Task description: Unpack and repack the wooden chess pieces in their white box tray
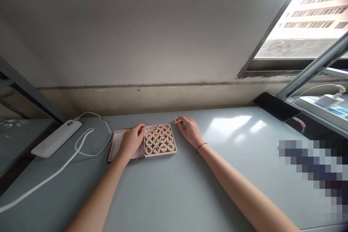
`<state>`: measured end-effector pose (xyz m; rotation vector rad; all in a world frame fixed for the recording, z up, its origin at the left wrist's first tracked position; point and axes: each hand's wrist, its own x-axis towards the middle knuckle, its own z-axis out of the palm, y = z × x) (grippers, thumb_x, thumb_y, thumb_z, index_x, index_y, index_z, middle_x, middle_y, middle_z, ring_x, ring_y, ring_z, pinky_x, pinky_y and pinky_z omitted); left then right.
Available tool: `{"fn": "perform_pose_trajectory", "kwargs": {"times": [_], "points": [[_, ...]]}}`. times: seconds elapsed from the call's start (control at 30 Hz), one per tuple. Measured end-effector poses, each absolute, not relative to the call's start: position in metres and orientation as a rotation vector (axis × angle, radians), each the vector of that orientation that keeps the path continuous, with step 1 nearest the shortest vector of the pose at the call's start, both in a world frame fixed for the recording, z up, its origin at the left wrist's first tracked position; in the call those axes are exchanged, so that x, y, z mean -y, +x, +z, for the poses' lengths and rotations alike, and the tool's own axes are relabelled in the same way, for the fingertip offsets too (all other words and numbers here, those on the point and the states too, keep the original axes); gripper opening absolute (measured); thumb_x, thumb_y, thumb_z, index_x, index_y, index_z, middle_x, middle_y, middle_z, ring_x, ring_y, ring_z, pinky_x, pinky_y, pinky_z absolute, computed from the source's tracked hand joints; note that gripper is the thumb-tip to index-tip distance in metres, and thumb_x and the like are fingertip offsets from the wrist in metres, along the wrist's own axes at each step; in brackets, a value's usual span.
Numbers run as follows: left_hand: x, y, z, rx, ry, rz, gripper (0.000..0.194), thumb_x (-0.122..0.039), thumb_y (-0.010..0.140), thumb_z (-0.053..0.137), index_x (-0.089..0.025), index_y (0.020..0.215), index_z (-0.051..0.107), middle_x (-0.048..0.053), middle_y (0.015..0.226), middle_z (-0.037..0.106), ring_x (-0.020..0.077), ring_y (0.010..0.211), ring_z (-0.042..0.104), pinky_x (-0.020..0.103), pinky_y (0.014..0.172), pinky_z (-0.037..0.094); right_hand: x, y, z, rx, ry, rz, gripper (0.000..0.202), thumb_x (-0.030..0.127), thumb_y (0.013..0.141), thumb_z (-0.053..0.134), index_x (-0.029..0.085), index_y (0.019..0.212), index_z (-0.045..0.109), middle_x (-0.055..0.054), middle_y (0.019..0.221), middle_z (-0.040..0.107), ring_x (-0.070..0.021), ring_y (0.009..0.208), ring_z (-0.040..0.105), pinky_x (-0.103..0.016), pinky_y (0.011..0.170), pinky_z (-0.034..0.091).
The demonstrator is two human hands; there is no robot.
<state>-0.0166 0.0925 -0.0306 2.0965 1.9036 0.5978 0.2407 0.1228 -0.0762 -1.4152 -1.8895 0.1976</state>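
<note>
An open xiangqi box (160, 155) lies on the desk, its dark-red-edged lid (116, 141) folded out flat to the left. Round cream pieces (156, 141) with red and black characters stand in rows inside; a gap shows at the back left corner. My left hand (132, 138) rests over the lid, its fingers curled at the tray's back left edge; the fingertips are partly hidden. Right of the box, my right hand (189, 129) pinches one xiangqi piece (177, 120) at the desk surface, its face mostly covered by the fingers.
A white power bank (57, 138) with a white cable (63, 166) lies on the left. At the back right, a dark phone-like slab (277, 106) leans by a metal post. A power strip (323, 107) with a white plug is beyond it. The wall (152, 98) bounds the desk's back.
</note>
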Motion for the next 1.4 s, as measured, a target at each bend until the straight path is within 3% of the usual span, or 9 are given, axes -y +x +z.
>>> {"fn": "perform_pose_trajectory", "kwargs": {"times": [0.57, 0.73, 0.9, 1.07, 1.23, 1.4], "points": [[-0.095, -0.017, -0.035, -1.961, 2.100, 0.555, 0.026, -0.033, 0.091, 0.042, -0.027, 0.105, 0.063, 0.001, 0.093, 0.073, 0.0201, 0.081, 0.066, 0.025, 0.064, 0.043, -0.128, 0.239, -0.072, 1.953, -1.463, 0.154, 0.017, 0.018, 0.083, 0.054, 0.023, 0.097, 0.062, -0.003, 0.091, 0.071, -0.0220, 0.087, 0.060, -0.032, 0.079, 0.045], [-0.093, -0.012, -0.033, -1.995, 2.390, 0.605, 0.030, -0.029, 0.092, 0.038, -0.022, 0.104, 0.065, 0.007, 0.093, 0.068, 0.0228, 0.085, 0.061, 0.031, 0.075, 0.044, -0.114, 0.229, -0.066, 1.811, -1.476, -0.060, 0.018, 0.026, 0.086, 0.052, 0.019, 0.101, 0.060, -0.008, 0.093, 0.069, -0.0252, 0.090, 0.058, -0.035, 0.078, 0.043], [-0.087, 0.007, -0.030, -2.099, 2.532, 0.488, 0.038, -0.031, 0.092, 0.038, -0.020, 0.080, 0.073, 0.011, 0.091, 0.064, 0.0273, 0.087, 0.053, 0.038, 0.075, 0.042, -0.093, 0.203, -0.060, 1.851, -1.406, 0.172, 0.020, 0.030, 0.093, 0.041, 0.020, 0.091, 0.058, -0.004, 0.072, 0.068, -0.0190, 0.066, 0.062, -0.028, 0.061, 0.042], [-0.084, 0.019, -0.032, -2.095, 2.494, 0.455, 0.038, -0.036, 0.093, 0.040, -0.022, 0.082, 0.074, 0.011, 0.096, 0.063, 0.0300, 0.095, 0.051, 0.040, 0.075, 0.040, -0.089, 0.194, -0.058, 1.812, -1.433, 0.294, 0.026, 0.036, 0.094, 0.038, 0.020, 0.088, 0.058, -0.002, 0.065, 0.067, -0.0166, 0.055, 0.060, -0.025, 0.052, 0.037], [-0.085, 0.019, -0.032, -2.097, 2.425, 0.481, 0.036, -0.039, 0.092, 0.042, -0.020, 0.086, 0.072, 0.013, 0.098, 0.067, 0.0323, 0.098, 0.054, 0.041, 0.078, 0.040, -0.090, 0.195, -0.058, 1.819, -1.438, 0.278, 0.028, 0.037, 0.095, 0.038, 0.021, 0.086, 0.058, -0.001, 0.064, 0.066, -0.0170, 0.056, 0.061, -0.024, 0.053, 0.035], [-0.087, 0.021, -0.029, -2.113, 2.344, 0.461, 0.030, -0.039, 0.090, 0.045, -0.020, 0.086, 0.067, 0.010, 0.081, 0.070, 0.0314, 0.092, 0.058, 0.041, 0.079, 0.039, -0.091, 0.194, -0.059, 1.841, -1.445, 0.283, 0.028, 0.038, 0.095, 0.039, 0.021, 0.085, 0.059, -0.001, 0.064, 0.066, -0.0163, 0.057, 0.061, -0.024, 0.054, 0.037]]}}
